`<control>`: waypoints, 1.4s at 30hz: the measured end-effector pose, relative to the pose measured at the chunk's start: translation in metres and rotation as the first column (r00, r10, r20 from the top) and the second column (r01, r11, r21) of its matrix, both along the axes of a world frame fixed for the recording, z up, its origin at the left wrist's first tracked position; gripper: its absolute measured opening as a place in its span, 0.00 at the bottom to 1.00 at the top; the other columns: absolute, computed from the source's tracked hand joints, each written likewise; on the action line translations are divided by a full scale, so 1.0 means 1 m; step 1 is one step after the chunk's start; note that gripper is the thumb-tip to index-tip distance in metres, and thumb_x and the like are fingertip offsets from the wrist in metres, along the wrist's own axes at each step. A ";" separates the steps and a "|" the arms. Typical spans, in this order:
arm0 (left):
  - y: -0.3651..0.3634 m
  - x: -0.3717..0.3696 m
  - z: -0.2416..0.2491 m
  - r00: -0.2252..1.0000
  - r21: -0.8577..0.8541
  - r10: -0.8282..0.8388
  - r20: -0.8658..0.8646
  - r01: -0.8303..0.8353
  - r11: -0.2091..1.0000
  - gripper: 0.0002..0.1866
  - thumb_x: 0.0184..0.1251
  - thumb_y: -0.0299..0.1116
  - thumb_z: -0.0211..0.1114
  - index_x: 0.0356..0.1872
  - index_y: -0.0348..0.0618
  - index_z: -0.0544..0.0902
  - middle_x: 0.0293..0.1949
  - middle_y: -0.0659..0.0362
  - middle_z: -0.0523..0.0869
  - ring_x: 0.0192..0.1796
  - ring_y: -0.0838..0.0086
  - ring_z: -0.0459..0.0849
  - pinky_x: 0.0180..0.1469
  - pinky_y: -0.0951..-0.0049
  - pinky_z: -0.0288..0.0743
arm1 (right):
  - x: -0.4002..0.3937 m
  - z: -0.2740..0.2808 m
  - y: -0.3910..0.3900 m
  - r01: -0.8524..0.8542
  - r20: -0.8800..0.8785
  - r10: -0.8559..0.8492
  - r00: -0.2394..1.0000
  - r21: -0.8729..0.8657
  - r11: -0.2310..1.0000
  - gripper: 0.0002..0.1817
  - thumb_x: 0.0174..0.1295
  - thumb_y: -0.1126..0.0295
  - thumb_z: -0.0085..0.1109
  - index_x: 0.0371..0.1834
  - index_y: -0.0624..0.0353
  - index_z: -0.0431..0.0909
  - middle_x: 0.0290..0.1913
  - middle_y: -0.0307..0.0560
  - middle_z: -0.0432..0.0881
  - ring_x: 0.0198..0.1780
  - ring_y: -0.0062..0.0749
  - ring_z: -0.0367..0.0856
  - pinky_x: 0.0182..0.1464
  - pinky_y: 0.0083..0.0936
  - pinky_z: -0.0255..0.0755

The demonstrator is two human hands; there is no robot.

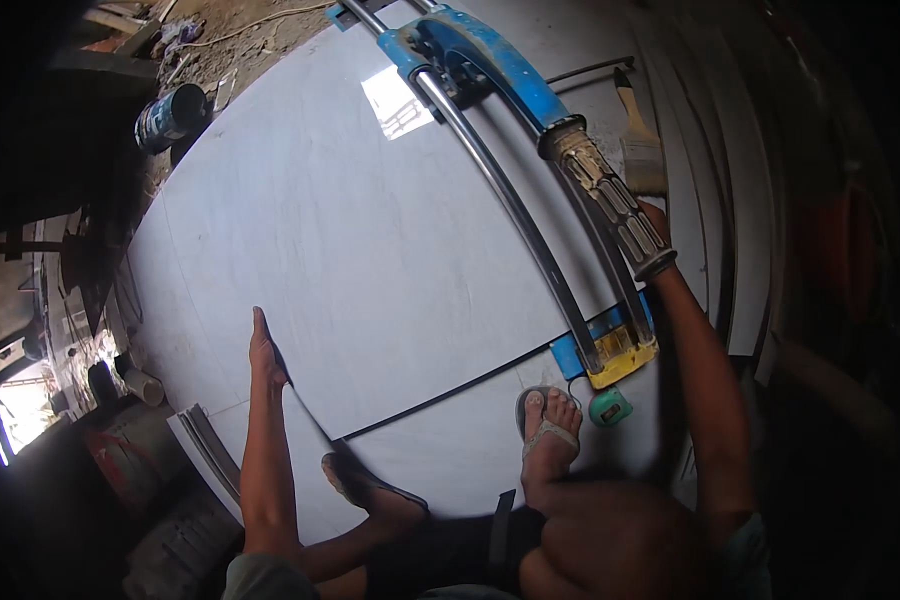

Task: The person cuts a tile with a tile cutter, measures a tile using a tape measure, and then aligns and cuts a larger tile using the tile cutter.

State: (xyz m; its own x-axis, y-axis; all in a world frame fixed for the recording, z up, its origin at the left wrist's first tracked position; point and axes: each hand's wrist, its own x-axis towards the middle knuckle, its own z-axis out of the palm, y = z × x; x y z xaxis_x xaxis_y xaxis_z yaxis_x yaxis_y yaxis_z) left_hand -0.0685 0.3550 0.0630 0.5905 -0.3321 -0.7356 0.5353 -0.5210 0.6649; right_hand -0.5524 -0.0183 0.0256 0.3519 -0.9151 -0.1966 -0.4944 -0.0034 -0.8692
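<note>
My left hand (261,352) rests at the left edge of a large pale tile (370,270), seen edge-on with its fingers stretched forward. Across the right part of the tile runs a manual tile cutter with metal rails (505,195), a blue lever arm (515,65) and a worn rubber grip (610,190). My right hand (657,222) is mostly hidden behind that grip, near the tile's right side; whether it touches the tile or holds anything is not visible. The cutter's yellow end piece (625,362) sits near my feet.
A green tape measure (610,407) lies beside my sandalled right foot (550,430). To the right is a paintbrush (641,145) near long strips (715,170). A dark bucket (173,117) lies tipped at upper left, and stacked tile pieces (205,450) stand at lower left.
</note>
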 end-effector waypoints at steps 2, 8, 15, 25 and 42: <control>0.002 0.000 0.000 1.000 0.007 0.003 0.027 -0.003 1.000 0.41 0.81 0.61 0.42 0.75 0.30 0.61 0.73 0.47 0.71 0.73 0.55 0.70 0.76 0.62 0.64 | -0.002 -0.007 -0.002 0.016 0.029 -0.018 0.999 0.044 0.999 0.26 0.70 0.51 0.62 0.24 0.64 0.81 0.19 0.39 0.77 0.24 0.16 0.69 0.29 0.27 0.65; 0.000 -0.001 -0.002 0.999 0.022 -0.007 0.051 0.006 1.000 0.41 0.81 0.61 0.41 0.75 0.29 0.62 0.72 0.47 0.71 0.73 0.55 0.71 0.75 0.62 0.65 | -0.002 -0.005 0.001 0.001 0.121 -0.004 0.993 0.025 1.000 0.24 0.73 0.54 0.59 0.26 0.63 0.82 0.20 0.36 0.77 0.24 0.14 0.71 0.28 0.23 0.65; -0.002 -0.002 0.002 0.999 0.010 0.030 -0.019 -0.030 1.000 0.41 0.82 0.60 0.41 0.76 0.30 0.60 0.74 0.47 0.69 0.74 0.54 0.68 0.76 0.63 0.62 | -0.007 0.004 0.001 -0.115 0.051 0.117 0.992 -0.045 0.992 0.17 0.74 0.60 0.57 0.33 0.63 0.83 0.25 0.36 0.80 0.29 0.13 0.73 0.32 0.21 0.69; 0.009 0.003 -0.010 0.995 -0.142 -0.069 -0.078 0.058 0.988 0.39 0.83 0.59 0.36 0.80 0.36 0.53 0.80 0.49 0.58 0.79 0.54 0.58 0.80 0.59 0.53 | -0.007 -0.002 -0.003 -0.142 -0.153 0.123 0.981 -0.125 0.982 0.25 0.69 0.50 0.61 0.29 0.65 0.81 0.24 0.48 0.77 0.28 0.29 0.70 0.36 0.33 0.69; 0.012 0.007 -0.018 0.990 -0.137 -0.119 0.073 0.128 0.982 0.38 0.84 0.56 0.35 0.79 0.35 0.53 0.80 0.48 0.56 0.80 0.54 0.56 0.81 0.57 0.52 | 0.000 0.026 0.002 -0.061 -0.423 0.002 0.906 -0.126 0.990 0.35 0.52 0.32 0.69 0.28 0.60 0.87 0.28 0.50 0.87 0.33 0.42 0.86 0.43 0.35 0.78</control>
